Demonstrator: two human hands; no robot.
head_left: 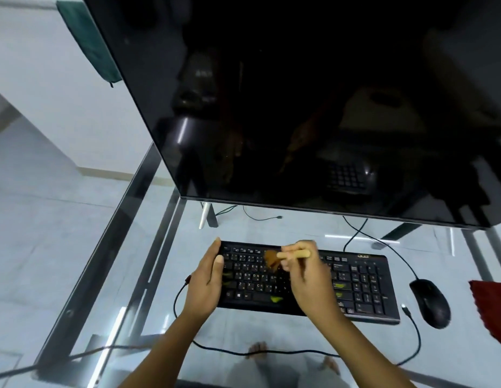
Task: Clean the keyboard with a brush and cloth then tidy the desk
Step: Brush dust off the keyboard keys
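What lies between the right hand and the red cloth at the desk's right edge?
The black mouse sits between the keyboard and the cloth, with a cable end beside it. The right hand is busy gripping the brush.

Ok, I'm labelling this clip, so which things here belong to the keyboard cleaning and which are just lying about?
In the job: keyboard, brush in the right hand, left hand holding the keyboard's end, red cloth.
Lying about: mouse, monitor, loose cable.
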